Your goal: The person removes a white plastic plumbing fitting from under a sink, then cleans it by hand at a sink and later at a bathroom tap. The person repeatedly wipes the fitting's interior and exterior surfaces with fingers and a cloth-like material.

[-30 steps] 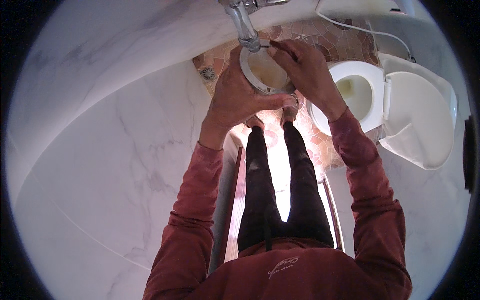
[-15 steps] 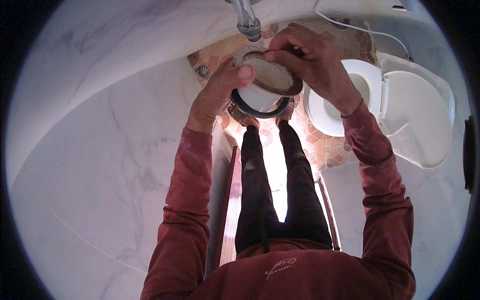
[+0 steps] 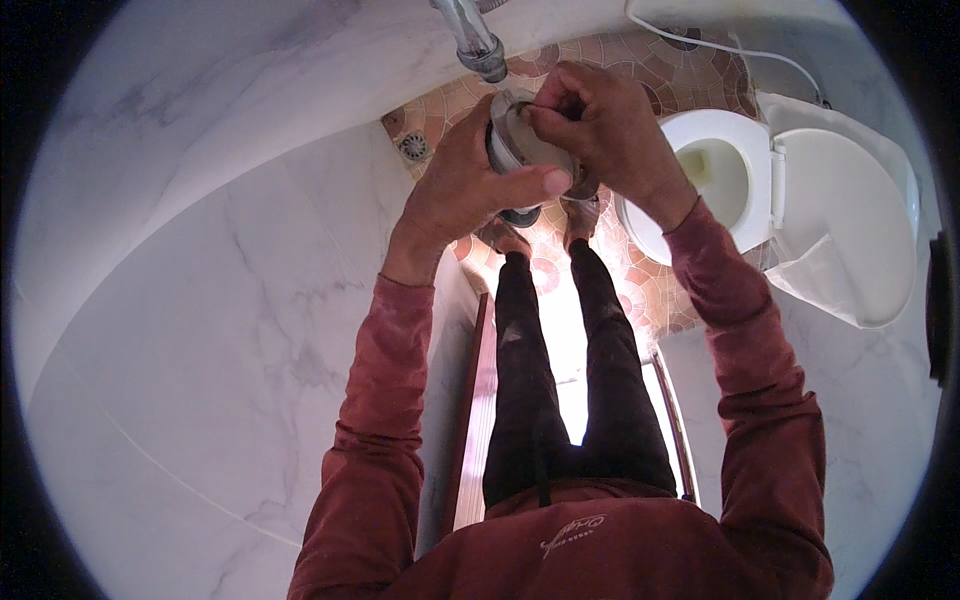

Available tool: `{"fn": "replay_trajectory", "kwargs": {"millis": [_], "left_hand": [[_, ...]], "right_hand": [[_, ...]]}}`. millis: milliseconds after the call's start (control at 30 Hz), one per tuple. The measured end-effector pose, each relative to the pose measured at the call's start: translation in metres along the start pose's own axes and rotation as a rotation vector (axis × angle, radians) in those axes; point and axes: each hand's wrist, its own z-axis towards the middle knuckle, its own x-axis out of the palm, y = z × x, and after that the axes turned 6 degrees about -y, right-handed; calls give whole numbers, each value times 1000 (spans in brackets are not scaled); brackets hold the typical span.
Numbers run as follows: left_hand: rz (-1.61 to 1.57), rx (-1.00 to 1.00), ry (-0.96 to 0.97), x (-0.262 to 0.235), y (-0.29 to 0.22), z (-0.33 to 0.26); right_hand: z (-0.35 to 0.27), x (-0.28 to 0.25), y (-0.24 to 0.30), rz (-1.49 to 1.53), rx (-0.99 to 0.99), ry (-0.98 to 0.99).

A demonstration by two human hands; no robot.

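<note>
A white, round, cup-like vessel (image 3: 540, 152) is tilted between my hands, its wide opening facing me; its exact kind I cannot make out. My left hand (image 3: 455, 185) is wrapped round its left side, with the thumb laid across the near rim. At the far rim, my right hand (image 3: 605, 130) has thumb and forefinger pinched together against the edge. Whether something small sits in that pinch is hidden. Part of a dark ring (image 3: 520, 216) shows below the vessel, just above my feet.
A grey metal pipe (image 3: 474, 45) comes down just beyond my hands. To the right stands a white toilet (image 3: 715, 122) with its lid (image 3: 850, 215) raised. A thin white hose (image 3: 745, 52) runs behind it. Brown floor tiles hold a round drain (image 3: 413, 147) at left.
The vessel has tipped and turned in my hands, and my left hand has shifted right and farther round it, its thumb now over the near rim. My right hand still pinches the far edge.
</note>
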Motion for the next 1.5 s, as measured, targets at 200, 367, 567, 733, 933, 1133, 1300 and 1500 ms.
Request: {"fn": "replay_trajectory", "kwargs": {"millis": [200, 367, 567, 733, 933, 1133, 1300, 1500], "left_hand": [[-55, -63, -43, -8, -9, -6], [-268, -215, 65, -21, -12, -4], [-425, -237, 75, -11, 2, -18], [-352, -178, -43, -1, 20, -25], [-381, -247, 18, -10, 13, -30], [-554, -143, 42, -22, 20, -31], [-382, 85, -71, -18, 53, -21], [-300, 66, 16, -7, 43, -40]], "right_hand": [[6, -2, 11, 12, -187, -105], [13, -4, 16, -95, -355, -79], [-2, 1, 19, 105, -141, -36], [-12, 0, 14, 208, 31, 5], [-8, -3, 27, 91, -251, -67], [2, -2, 46, 171, -382, -81], [0, -12, 40, 181, -260, 8], [-11, -12, -2, 224, -8, 59]]}}
